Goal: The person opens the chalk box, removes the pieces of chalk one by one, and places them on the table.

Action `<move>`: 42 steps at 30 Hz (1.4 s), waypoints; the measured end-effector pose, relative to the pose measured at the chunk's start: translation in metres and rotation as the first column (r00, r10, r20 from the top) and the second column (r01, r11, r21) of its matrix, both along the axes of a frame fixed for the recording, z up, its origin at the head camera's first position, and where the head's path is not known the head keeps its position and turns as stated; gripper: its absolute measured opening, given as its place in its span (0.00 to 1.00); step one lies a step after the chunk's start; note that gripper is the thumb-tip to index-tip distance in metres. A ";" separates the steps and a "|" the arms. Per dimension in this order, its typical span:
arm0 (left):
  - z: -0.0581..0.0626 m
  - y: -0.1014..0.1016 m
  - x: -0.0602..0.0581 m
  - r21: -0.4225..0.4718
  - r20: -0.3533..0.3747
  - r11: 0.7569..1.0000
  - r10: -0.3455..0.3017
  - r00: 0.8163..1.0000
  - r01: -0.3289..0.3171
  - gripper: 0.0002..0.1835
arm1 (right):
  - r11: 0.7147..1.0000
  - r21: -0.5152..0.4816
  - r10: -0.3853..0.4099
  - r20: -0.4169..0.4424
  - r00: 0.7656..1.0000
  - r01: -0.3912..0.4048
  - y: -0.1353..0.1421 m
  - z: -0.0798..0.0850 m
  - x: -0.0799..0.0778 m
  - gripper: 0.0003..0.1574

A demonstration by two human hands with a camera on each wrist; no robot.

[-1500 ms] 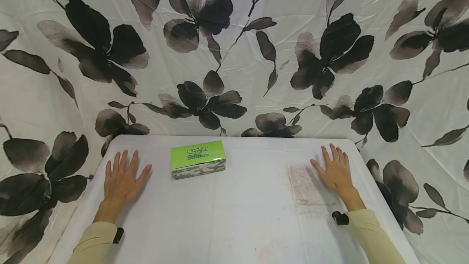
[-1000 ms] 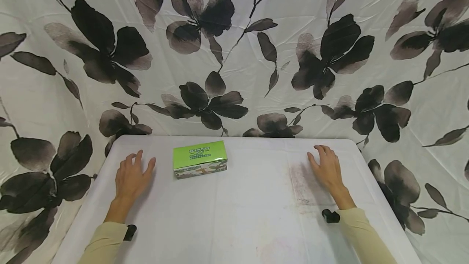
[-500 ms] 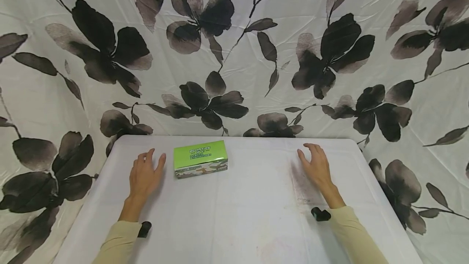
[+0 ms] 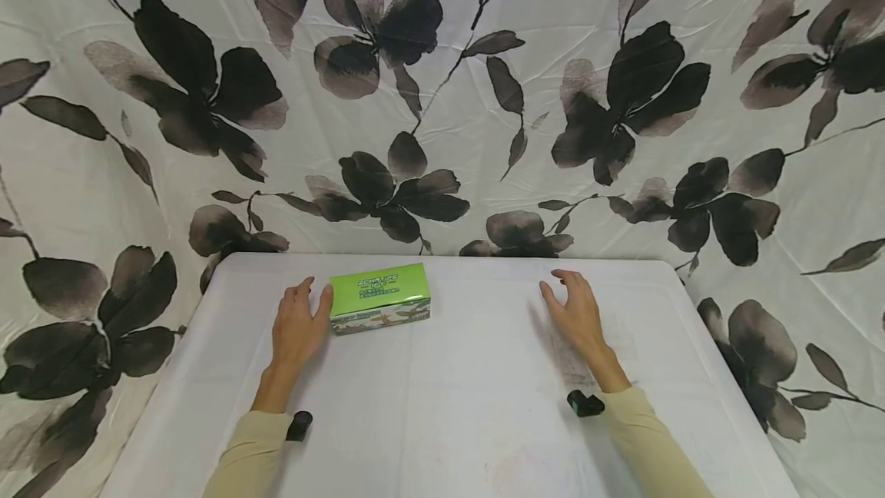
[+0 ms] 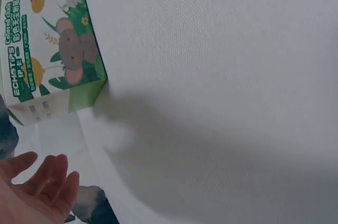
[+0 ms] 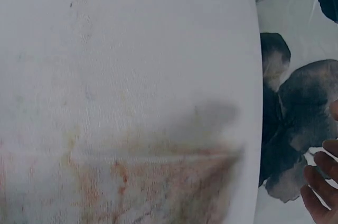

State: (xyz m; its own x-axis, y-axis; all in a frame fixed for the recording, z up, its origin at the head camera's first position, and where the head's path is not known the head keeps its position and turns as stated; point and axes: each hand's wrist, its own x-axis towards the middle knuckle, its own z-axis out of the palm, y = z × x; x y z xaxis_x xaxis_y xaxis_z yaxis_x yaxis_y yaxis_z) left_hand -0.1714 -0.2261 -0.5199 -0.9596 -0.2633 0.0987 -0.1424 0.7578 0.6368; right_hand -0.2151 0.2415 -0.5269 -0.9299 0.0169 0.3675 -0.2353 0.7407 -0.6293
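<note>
A small cardboard box with a bright green lid lies on the white table, left of centre. Its side, close up in the left wrist view, carries a cartoon elephant, a giraffe and green lettering. My left hand is beside the box's left end, thumb nearest to it, fingers loosely bent. In the left wrist view a gap separates those fingers from the box. Farther off, to the right of the box, my right hand hovers over the table with relaxed fingers and nothing in them.
The white table has rounded far corners. A reddish smudge marks its cover near my right forearm. Behind hangs a white cloth with dark flowers. Each wrist bears a small black device.
Both hands have come inward from the table's sides, the left moving right up to the box and the right moving left. Their spread fingers have bent loosely. The box has not moved.
</note>
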 end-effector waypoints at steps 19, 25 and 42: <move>-0.002 0.019 -0.005 0.264 -0.093 0.965 0.016 0.996 0.009 0.27 | 0.997 -0.062 0.047 0.047 0.998 -0.044 -0.041 -0.001 -0.001 0.24; -0.005 0.023 -0.005 0.337 -0.078 0.941 0.019 0.997 0.009 0.26 | 0.990 -0.117 0.082 0.067 0.994 -0.074 -0.049 -0.002 0.001 0.24; -0.011 0.046 -0.010 0.446 -0.085 0.894 -0.008 0.996 0.045 0.25 | 0.945 -0.235 0.242 0.033 0.970 -0.228 -0.086 -0.010 0.001 0.25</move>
State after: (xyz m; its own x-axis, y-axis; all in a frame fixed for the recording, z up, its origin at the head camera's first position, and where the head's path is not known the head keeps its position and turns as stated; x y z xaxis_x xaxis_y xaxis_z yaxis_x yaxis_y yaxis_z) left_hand -0.1812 -0.1804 -0.5308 -0.9609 -0.2719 0.0518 -0.0618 0.3931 0.9174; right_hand -0.2144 0.1552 -0.5368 -0.9378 -0.1282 0.3226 -0.3418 0.5040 -0.7932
